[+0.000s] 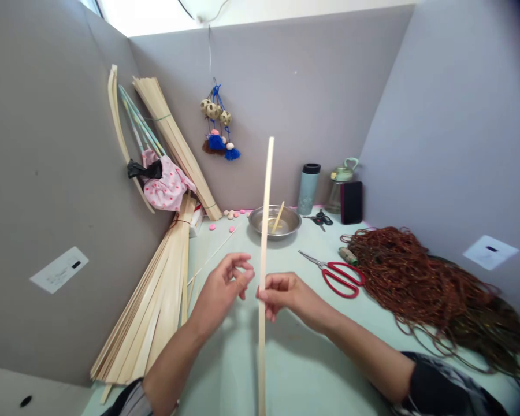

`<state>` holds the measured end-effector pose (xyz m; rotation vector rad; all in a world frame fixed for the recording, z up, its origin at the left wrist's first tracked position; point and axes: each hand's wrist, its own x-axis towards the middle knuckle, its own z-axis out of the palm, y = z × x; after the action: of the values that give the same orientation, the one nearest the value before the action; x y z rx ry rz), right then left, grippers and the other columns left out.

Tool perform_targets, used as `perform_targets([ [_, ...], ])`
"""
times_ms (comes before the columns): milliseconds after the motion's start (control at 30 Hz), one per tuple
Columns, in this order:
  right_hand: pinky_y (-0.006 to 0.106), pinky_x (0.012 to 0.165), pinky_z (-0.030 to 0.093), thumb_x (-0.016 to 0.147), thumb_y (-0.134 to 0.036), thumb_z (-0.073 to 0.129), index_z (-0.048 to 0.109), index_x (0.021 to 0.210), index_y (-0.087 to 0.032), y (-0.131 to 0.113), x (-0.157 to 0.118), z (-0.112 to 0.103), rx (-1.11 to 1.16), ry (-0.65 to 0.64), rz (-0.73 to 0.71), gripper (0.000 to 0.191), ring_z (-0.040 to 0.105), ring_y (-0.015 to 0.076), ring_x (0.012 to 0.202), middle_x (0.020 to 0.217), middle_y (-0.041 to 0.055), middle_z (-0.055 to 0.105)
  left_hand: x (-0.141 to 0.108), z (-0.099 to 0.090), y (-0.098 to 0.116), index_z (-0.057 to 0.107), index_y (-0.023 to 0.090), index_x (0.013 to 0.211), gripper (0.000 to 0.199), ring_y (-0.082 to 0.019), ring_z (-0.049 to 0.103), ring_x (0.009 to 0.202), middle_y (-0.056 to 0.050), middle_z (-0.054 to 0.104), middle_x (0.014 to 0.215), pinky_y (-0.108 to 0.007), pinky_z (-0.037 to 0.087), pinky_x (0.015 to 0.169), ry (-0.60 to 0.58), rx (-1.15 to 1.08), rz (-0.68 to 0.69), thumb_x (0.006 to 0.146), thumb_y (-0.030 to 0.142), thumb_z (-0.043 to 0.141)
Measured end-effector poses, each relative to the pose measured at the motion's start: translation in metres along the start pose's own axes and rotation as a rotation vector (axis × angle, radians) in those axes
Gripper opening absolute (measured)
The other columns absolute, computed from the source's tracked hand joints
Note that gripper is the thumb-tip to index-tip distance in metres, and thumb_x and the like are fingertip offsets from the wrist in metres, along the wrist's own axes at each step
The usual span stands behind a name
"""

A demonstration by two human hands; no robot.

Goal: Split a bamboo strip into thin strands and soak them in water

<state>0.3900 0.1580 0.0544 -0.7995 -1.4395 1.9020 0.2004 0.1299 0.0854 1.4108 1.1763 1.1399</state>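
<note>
A long, pale flat strip (265,231) stands nearly upright in front of me, its lower end running out of the bottom of the view. My right hand (283,294) pinches it around the middle between thumb and fingers. Just left of the strip is my left hand (229,280), fingers curled loosely and apart, holding nothing and not touching the strip. Behind the strip sits a metal bowl (292,225) with a short strip piece (278,218) leaning in it.
Bundles of pale strips (156,306) lean at the left by a pink dotted cloth (167,184). Red-handled scissors (340,278) and a heap of brown cord (407,277) lie at the right. A tumbler (308,189), a bottle (334,193) and a phone (351,203) stand at the back.
</note>
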Motion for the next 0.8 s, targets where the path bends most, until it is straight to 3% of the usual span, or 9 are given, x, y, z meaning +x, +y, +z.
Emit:
perform_targets([
  [100, 0.025, 0.056, 0.053, 0.066, -0.053, 0.088, 0.064, 0.076, -0.014, 0.016, 0.0, 0.011, 0.034, -0.076, 0.075, 0.047, 0.067, 0.0144, 0.057, 0.063, 0.0023, 0.07, 0.024, -0.001, -0.002, 0.063, 0.017, 0.119, 0.045, -0.008, 0.05, 0.062, -0.004, 0.062, 0.1, -0.025, 0.044, 0.06, 0.01, -0.165, 0.033, 0.088, 0.049, 0.068],
  [233, 0.024, 0.053, 0.052, 0.066, -0.054, 0.088, 0.062, 0.074, -0.014, 0.029, 0.004, 0.016, 0.03, -0.059, 0.09, 0.048, 0.067, 0.0141, 0.055, 0.061, 0.0021, 0.069, 0.035, 0.001, -0.016, 0.069, 0.015, 0.109, 0.043, -0.006, 0.046, 0.055, 0.0, 0.06, 0.083, -0.022, 0.036, 0.05, 0.011, -0.247, -0.011, 0.083, 0.049, 0.074],
  [400, 0.026, 0.056, 0.053, 0.07, -0.058, 0.083, 0.061, 0.076, -0.015, 0.023, 0.005, 0.014, -0.022, -0.079, 0.085, 0.049, 0.067, 0.0147, 0.057, 0.065, 0.003, 0.069, 0.036, 0.008, -0.02, 0.072, 0.013, 0.1, 0.041, -0.006, 0.046, 0.057, 0.001, 0.057, 0.078, -0.021, 0.037, 0.052, -0.06, -0.275, -0.044, 0.084, 0.051, 0.073],
  [467, 0.028, 0.061, 0.054, 0.08, -0.06, 0.074, 0.062, 0.08, -0.015, 0.013, 0.002, 0.009, -0.123, -0.114, 0.059, 0.046, 0.067, 0.0154, 0.06, 0.07, 0.0042, 0.07, 0.04, 0.006, -0.012, 0.072, 0.014, 0.094, 0.034, -0.007, 0.047, 0.059, 0.002, 0.056, 0.075, -0.021, 0.04, 0.055, -0.018, -0.287, -0.009, 0.082, 0.045, 0.076],
  [533, 0.031, 0.067, 0.054, 0.092, -0.053, 0.061, 0.064, 0.087, -0.015, -0.002, -0.005, -0.004, -0.396, -0.074, -0.006, 0.038, 0.067, 0.0166, 0.067, 0.077, 0.006, 0.071, 0.046, 0.0, -0.001, 0.07, 0.016, 0.09, 0.028, -0.008, 0.05, 0.063, 0.003, 0.055, 0.072, -0.021, 0.043, 0.061, 0.054, -0.315, 0.042, 0.082, 0.042, 0.075],
  [633, 0.035, 0.079, 0.051, 0.098, -0.026, 0.052, 0.067, 0.099, -0.016, -0.023, -0.021, -0.039, -1.181, 0.214, -0.057, 0.018, 0.068, 0.0231, 0.088, 0.097, 0.0117, 0.072, 0.056, -0.011, 0.018, 0.067, 0.017, 0.091, 0.024, -0.009, 0.053, 0.065, 0.003, 0.057, 0.072, -0.02, 0.046, 0.063, 0.032, -0.349, 0.09, 0.085, 0.039, 0.072],
  [733, 0.039, 0.079, 0.05, 0.093, -0.009, 0.047, 0.066, 0.111, -0.009, -0.032, -0.039, -0.081, -1.735, 0.442, 0.27, 0.026, 0.066, 0.0339, 0.105, 0.11, 0.0222, 0.066, 0.066, -0.014, 0.036, 0.065, 0.017, 0.092, 0.022, -0.01, 0.058, 0.072, 0.001, 0.06, 0.081, -0.021, 0.05, 0.067, -0.059, -0.319, 0.141, 0.088, 0.038, 0.071],
  [800, 0.038, 0.079, 0.05, 0.093, -0.011, 0.049, 0.064, 0.117, -0.009, -0.03, -0.049, -0.103, -1.811, 0.396, 0.39, 0.028, 0.065, 0.0347, 0.108, 0.114, 0.0226, 0.064, 0.075, -0.009, 0.047, 0.065, 0.017, 0.092, 0.021, -0.01, 0.06, 0.074, 0.0, 0.061, 0.084, -0.024, 0.053, 0.072, -0.156, -0.295, 0.138, 0.09, 0.037, 0.069],
])
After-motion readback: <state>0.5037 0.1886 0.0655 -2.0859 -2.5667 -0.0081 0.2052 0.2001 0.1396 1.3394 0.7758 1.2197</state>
